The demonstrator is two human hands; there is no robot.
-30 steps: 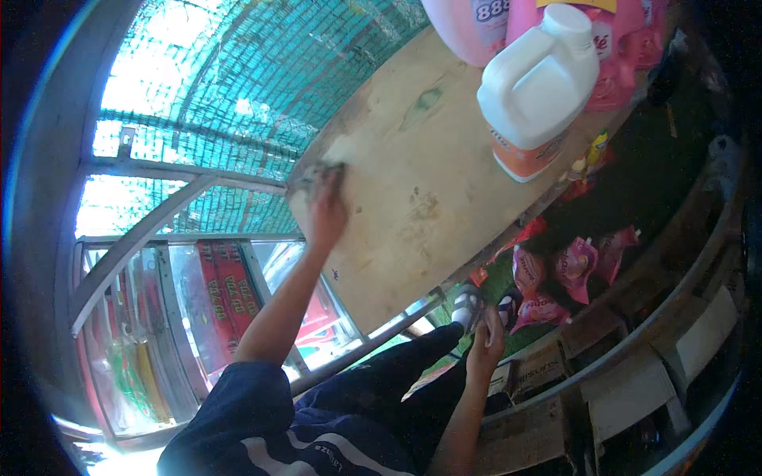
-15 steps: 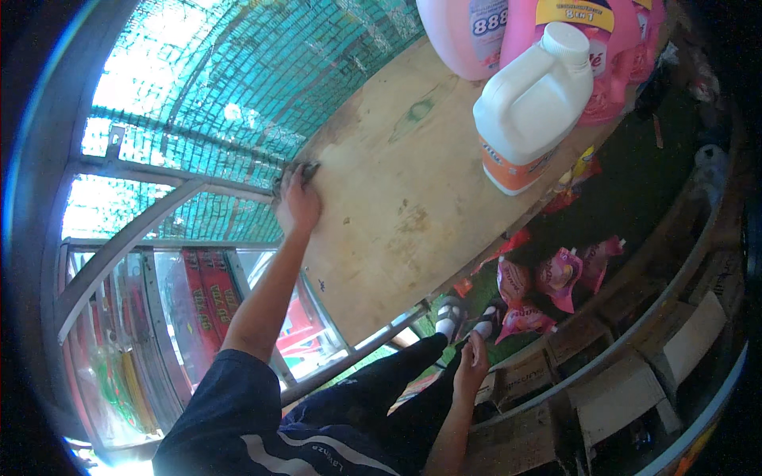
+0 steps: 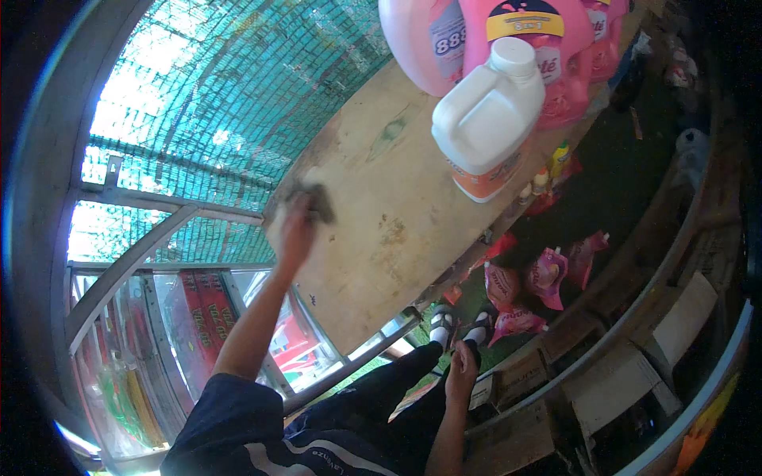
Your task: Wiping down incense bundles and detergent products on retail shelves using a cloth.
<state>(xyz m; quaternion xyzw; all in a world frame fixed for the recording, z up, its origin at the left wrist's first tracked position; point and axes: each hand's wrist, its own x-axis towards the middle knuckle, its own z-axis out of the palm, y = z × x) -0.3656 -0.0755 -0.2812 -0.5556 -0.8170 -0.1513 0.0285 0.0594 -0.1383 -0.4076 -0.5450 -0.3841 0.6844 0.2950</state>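
My left hand (image 3: 296,230) is closed on a crumpled grey cloth (image 3: 321,204), both smeared by motion. It presses the cloth on the wooden board (image 3: 357,262), near the board's left edge. Brown stains mark the bare wood to the right of that hand. Low over my legs hangs my right hand (image 3: 460,373), away from the board, with its fingers curled together; whether anything is in them I cannot make out. A white jug with an orange label (image 3: 492,119) stands at the board's right side, in front of large pink bottles (image 3: 540,63).
Green mesh (image 3: 214,103) hangs behind a metal frame (image 3: 135,254) at the left. Below it are clear-fronted compartments with red packages (image 3: 202,313). Pink pouches (image 3: 548,274) lie on the floor at the right, near open cardboard boxes (image 3: 615,397). Small bottles (image 3: 541,178) show beyond the board's edge.
My left hand has moved the cloth a little toward me and inward from the board's far left edge. The view has shifted slightly; my right hand stays low.
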